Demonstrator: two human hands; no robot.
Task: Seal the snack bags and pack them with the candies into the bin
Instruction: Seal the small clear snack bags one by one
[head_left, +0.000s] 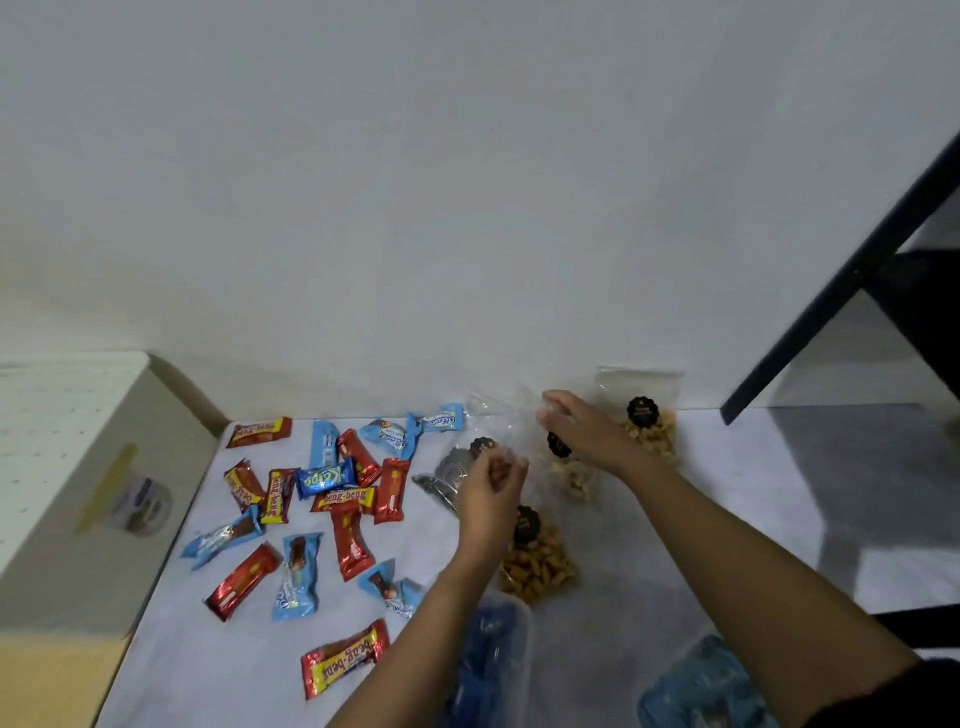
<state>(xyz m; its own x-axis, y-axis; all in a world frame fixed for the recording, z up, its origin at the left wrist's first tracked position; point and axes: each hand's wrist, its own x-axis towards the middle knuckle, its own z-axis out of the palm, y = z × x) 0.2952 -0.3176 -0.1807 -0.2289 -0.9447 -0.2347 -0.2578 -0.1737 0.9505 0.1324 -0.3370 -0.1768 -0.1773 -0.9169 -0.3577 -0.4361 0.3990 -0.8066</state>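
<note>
White wall behind, and a table with a pale cloth in front of me. Far left there was a cream perforated box right up against the table edge. It had a yellow strip and what looked like a roll of tape on its side, too blurry to be sure.

The candies lay loose on the left half of the table. They were red Beng-beng bars, light blue wrappers, and one darker blue pack in the middle of the pile. Just right of them a bag of dark seeds lay flat, partly behind my left hand.

That hand was pinching one end of the top of a clear snack bag, thumb and fingers closed on the plastic. My right hand pinched the other end of the same top, further back toward the wall. The bag's pale crackers sat down by my right wrist.

Nearer me, between my forearms, a bag of orange-brown snacks lay on the cloth. Another bag stood leaning on the wall behind my right hand.

The clear bin with blue bits sat at the near edge, partly hidden by my left forearm. A second clear-and-blue piece was off to its right, and I couldn't tell what it was. Far right, a black frame slanted up the wall.
</note>
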